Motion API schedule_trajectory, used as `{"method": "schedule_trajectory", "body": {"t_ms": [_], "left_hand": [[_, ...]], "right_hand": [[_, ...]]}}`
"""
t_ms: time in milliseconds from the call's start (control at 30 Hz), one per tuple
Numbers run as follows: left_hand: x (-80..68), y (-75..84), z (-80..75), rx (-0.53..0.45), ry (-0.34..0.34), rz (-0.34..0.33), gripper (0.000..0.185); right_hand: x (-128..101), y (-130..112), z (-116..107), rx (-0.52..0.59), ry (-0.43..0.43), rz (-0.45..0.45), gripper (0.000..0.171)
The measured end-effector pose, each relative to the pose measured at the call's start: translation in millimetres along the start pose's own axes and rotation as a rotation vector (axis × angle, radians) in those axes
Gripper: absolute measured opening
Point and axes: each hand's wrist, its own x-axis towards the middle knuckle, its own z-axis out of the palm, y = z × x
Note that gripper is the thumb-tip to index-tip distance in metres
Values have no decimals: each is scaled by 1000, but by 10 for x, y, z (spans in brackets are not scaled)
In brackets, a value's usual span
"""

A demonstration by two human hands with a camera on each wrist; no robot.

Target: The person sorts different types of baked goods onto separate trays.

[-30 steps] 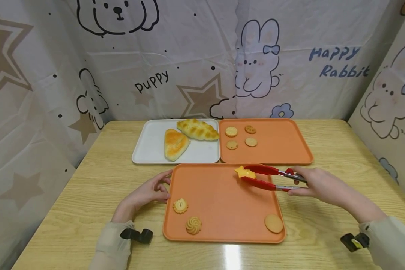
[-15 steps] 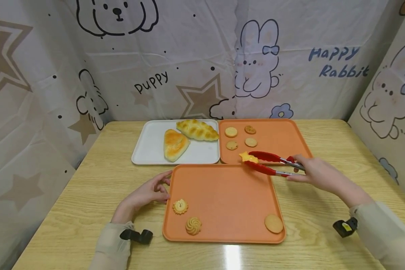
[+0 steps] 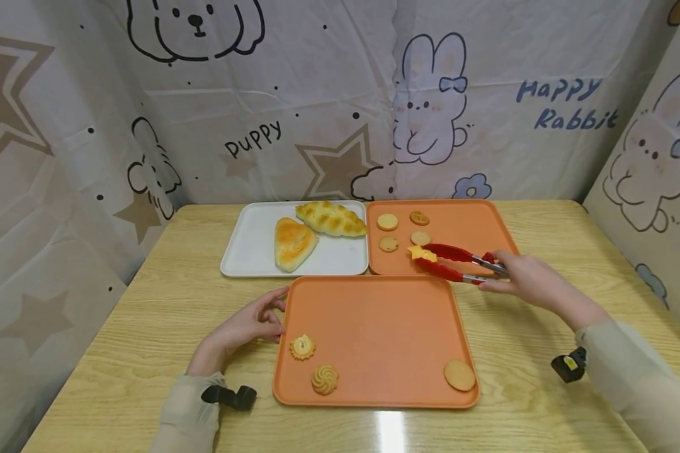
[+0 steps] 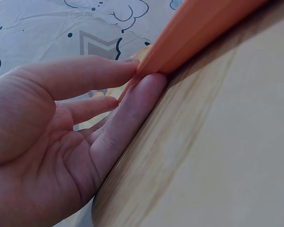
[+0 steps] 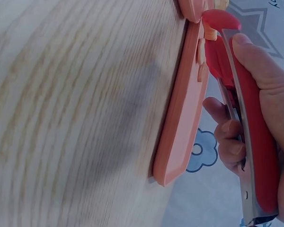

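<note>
My right hand [image 3: 529, 280] grips a pair of tongs [image 3: 452, 253] with red tips and steel arms. Between the tips is a yellow star-shaped cookie [image 3: 421, 253], over the front of the far orange tray [image 3: 470, 229]. In the right wrist view, the tongs' red handle [image 5: 261, 142] lies along the palm. My left hand [image 3: 255, 321] pinches the left rim of the near orange tray [image 3: 374, 340], thumb and fingertips at its edge [image 4: 180, 42] in the left wrist view. On that tray lie a scalloped cookie [image 3: 303, 347], a swirl cookie [image 3: 325, 380] and a plain round cookie [image 3: 459, 375].
Several small cookies, including a pretzel-shaped one [image 3: 419, 218], lie on the far orange tray's left half. Beside it a white tray [image 3: 249, 251] carries a triangular bread [image 3: 293, 244] and a braided bread [image 3: 331, 218]. A printed cloth [image 3: 317, 94] hangs behind the wooden table [image 3: 164, 283].
My right hand has carried the star cookie in the tongs away from me and slightly right, from above the near tray to over the far orange tray. The left hand stays put.
</note>
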Motion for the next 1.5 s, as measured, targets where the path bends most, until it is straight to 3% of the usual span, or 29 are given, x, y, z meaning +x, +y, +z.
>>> {"method": "schedule_trajectory", "body": {"t_ms": [567, 867, 1067, 1500], "left_hand": [[2, 2, -2, 5, -6, 6, 79], [8, -9, -8, -7, -12, 17, 79], [1, -8, -4, -6, -13, 10, 80], [13, -3, -3, 7, -1, -2, 79]], "right_hand": [[124, 114, -29, 51, -62, 7, 51], [114, 105, -125, 46, -31, 2, 51], [71, -30, -113, 26, -7, -29, 48], [109, -550, 14, -42, 15, -203, 51]]}}
